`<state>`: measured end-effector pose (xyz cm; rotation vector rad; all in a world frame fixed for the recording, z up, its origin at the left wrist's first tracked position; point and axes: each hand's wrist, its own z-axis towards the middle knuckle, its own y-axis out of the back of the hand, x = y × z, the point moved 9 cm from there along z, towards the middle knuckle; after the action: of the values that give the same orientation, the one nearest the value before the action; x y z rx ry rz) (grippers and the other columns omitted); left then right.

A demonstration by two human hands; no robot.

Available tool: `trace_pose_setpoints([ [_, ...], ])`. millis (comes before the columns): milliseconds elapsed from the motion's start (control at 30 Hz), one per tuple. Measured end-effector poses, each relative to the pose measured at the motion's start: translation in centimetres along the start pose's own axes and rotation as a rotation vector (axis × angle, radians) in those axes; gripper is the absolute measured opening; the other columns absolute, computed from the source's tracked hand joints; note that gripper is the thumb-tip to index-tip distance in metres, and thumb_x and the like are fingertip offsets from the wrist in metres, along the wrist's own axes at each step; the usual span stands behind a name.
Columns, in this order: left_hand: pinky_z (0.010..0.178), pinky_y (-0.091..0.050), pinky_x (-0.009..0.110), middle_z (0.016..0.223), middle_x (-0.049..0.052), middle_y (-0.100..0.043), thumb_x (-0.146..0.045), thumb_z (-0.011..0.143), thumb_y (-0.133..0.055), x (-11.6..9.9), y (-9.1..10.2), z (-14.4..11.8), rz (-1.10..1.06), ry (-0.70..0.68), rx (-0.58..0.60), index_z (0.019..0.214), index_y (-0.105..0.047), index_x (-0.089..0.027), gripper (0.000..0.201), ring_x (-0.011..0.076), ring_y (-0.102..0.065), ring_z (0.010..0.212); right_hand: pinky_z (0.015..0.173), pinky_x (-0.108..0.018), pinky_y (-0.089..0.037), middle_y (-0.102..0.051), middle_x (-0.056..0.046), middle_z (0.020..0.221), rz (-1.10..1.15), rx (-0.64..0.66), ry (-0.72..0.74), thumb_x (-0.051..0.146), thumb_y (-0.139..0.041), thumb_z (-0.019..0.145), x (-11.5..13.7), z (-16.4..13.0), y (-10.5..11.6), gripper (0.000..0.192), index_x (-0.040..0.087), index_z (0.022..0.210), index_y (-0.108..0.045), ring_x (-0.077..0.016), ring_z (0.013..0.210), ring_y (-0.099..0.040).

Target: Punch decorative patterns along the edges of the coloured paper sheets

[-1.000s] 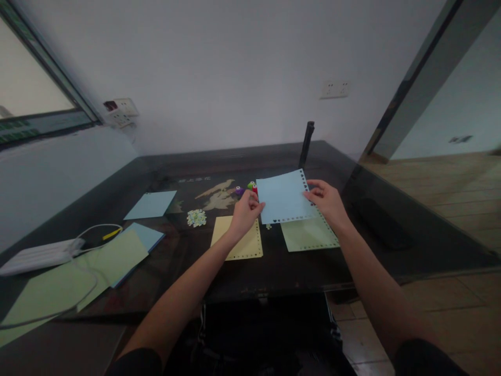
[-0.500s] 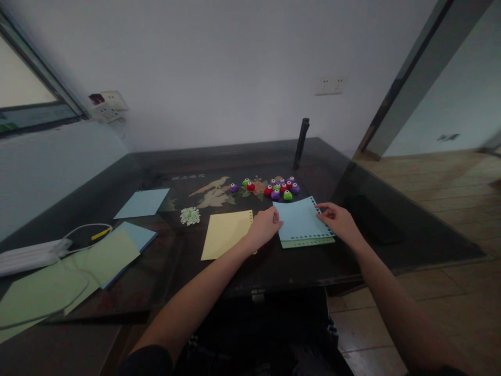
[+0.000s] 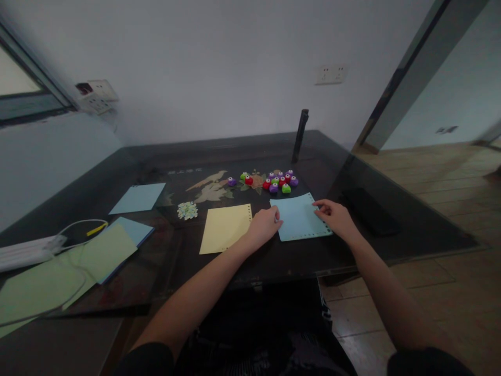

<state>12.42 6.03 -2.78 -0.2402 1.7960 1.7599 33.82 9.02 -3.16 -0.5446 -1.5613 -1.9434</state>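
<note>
A light blue paper sheet (image 3: pixel 299 219) with punched holes along its edges lies flat on the dark table (image 3: pixel 242 151), covering a green sheet that no longer shows. My left hand (image 3: pixel 265 225) rests on its left edge. My right hand (image 3: pixel 334 216) presses its right edge with the fingertips. A yellow punched sheet (image 3: pixel 225 227) lies just left of my left hand. Beyond the blue sheet sits a cluster of small red, purple and green craft punches (image 3: pixel 279 183).
A small heap of punched paper bits (image 3: pixel 187 210) lies left of the yellow sheet. More blue and green sheets (image 3: pixel 105 250) lie at the left with a white power strip (image 3: pixel 23 250) and cable. A black post (image 3: pixel 299 134) stands at the back. A dark flat object (image 3: pixel 370 211) lies at the right.
The blue sheet was held up in both hands, then lowered onto the green sheet and slid until it covers it. Both hands came down with it.
</note>
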Motion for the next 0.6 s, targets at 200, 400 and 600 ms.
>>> trace_pose_setpoints([
  [200,0.068,-0.043,0.031,0.071,0.003,-0.062,-0.024,0.078,-0.056,-0.3,-0.3,-0.2,0.020,-0.043,0.000,0.081,-0.053,-0.022,0.004,0.0220,-0.060,0.073,0.055,-0.027,-0.040,-0.058,0.000,0.063,0.013,0.011,-0.004,0.029,-0.058,0.069,-0.1,0.0,-0.1,0.026,0.018,0.091,-0.066,-0.0141,0.055,-0.051],
  [400,0.072,-0.043,0.031,0.070,0.003,-0.060,-0.023,0.078,-0.056,-0.5,-0.4,-0.3,-0.009,-0.048,0.003,0.083,-0.054,-0.022,0.005,0.0209,-0.059,0.073,0.057,-0.028,-0.040,-0.048,0.000,0.066,-0.128,-0.063,0.078,0.026,-0.060,0.068,0.4,0.0,0.6,0.027,0.018,0.093,-0.067,-0.0143,0.057,-0.047],
  [600,0.071,-0.045,0.027,0.076,0.001,-0.057,-0.019,0.077,-0.053,0.7,2.1,0.1,-0.521,0.055,-0.145,0.088,-0.050,-0.020,0.012,0.0142,-0.056,0.072,0.064,-0.031,-0.043,-0.056,-0.004,0.078,-0.056,-0.201,0.082,0.027,-0.057,0.072,0.2,-0.1,2.1,0.027,0.017,0.096,-0.066,-0.0157,0.062,-0.050],
])
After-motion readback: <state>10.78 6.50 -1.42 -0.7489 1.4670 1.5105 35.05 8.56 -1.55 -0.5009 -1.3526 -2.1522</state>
